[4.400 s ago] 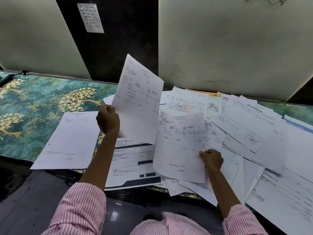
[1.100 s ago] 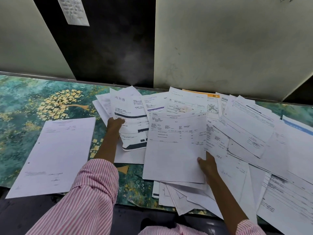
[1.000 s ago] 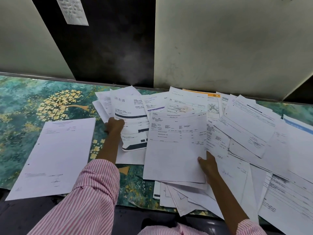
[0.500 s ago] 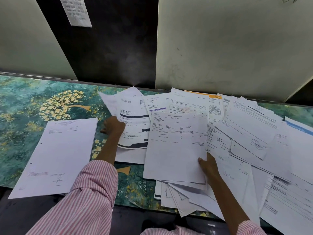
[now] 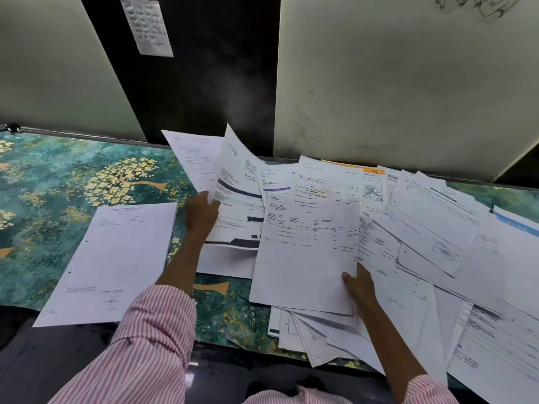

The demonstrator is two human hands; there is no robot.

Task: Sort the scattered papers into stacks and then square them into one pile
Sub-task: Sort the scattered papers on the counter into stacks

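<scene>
Left hand (image 5: 201, 214) pinches two raised sheets (image 5: 233, 170) left of the heap (image 5: 437, 228); right hand (image 5: 360, 287) pinches the heap's top sheet (image 5: 306, 258). A loose pinch could spill them back.

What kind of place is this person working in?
Most likely an office desk or cubicle: printed papers that look like invoices and forms lie scattered over a table with a green floral cover, pale partition panels stand behind it, and a small printed note hangs on the dark panel.

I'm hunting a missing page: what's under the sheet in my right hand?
Under that sheet, gripped by the right hand, several overlapping white pages stick out past its near edge. Their upper parts and most print are covered.
</scene>
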